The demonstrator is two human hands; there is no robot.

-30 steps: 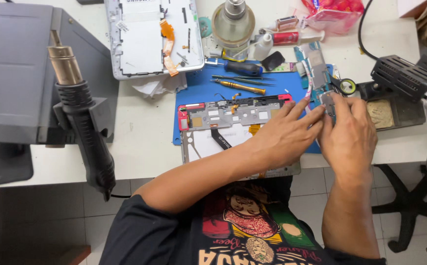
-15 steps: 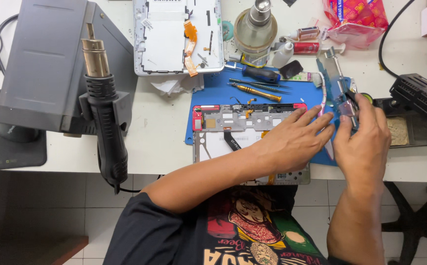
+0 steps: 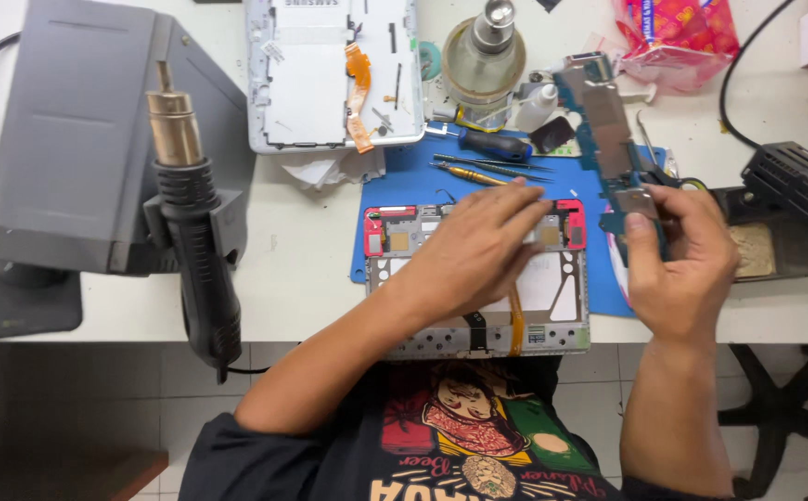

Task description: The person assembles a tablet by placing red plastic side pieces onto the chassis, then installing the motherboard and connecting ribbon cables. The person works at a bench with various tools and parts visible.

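At far left, a grey hot-air station stands on a white workbench, its black hot-air gun docked nozzle-up on its side. Behind the middle lies a white tablet back cover with an orange flex cable. On a blue mat, an opened tablet frame overhangs the bench's near edge. The left hand rests flat on it, fingers spread and relaxed, grasping nothing. To the right, the right hand pinches a long blue circuit board, lifted clear above the mat. A black tool sits at far right.
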